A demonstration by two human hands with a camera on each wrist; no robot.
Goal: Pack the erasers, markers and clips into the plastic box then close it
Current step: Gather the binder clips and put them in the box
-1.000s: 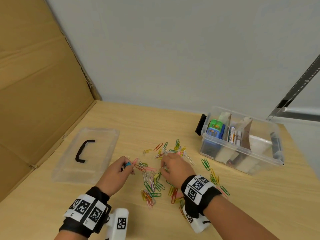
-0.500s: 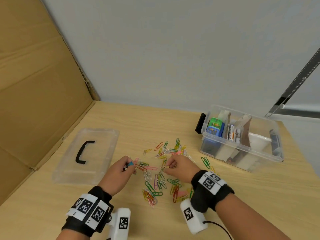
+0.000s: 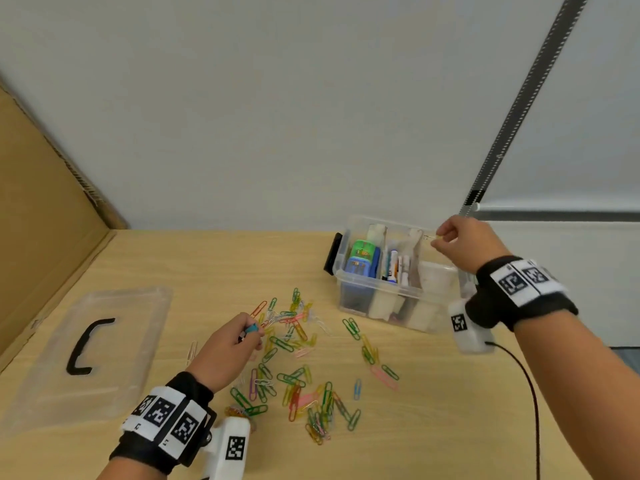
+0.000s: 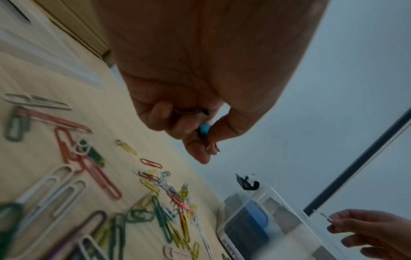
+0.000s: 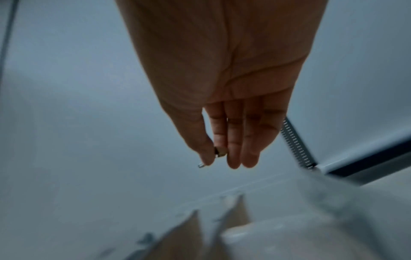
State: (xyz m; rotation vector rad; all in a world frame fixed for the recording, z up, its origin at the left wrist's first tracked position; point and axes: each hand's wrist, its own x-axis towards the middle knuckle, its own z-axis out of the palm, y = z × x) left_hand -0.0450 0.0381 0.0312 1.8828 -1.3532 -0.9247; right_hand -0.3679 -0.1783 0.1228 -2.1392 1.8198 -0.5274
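Box (image 3: 394, 289): clear plastic, lid off, on the table (image 3: 433, 410) by the wall; erasers and markers stand in its compartments.
Right hand (image 3: 462, 242): above the box's far rim, thumb and forefinger pinching a small clip (image 5: 219, 152).
Left hand (image 3: 227, 349): left of the box, over the clip pile, fingers curled around a blue clip (image 4: 204, 129).
Loose clips (image 3: 298, 372): scattered on the table in front of the box.
Lid (image 3: 86, 351): flat, well left of the box, black handle up.

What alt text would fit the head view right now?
The right hand pinches a paper clip above the open plastic box. The left hand holds a blue clip over the colourful paper clips scattered on the wooden table; the clear lid lies to the left.
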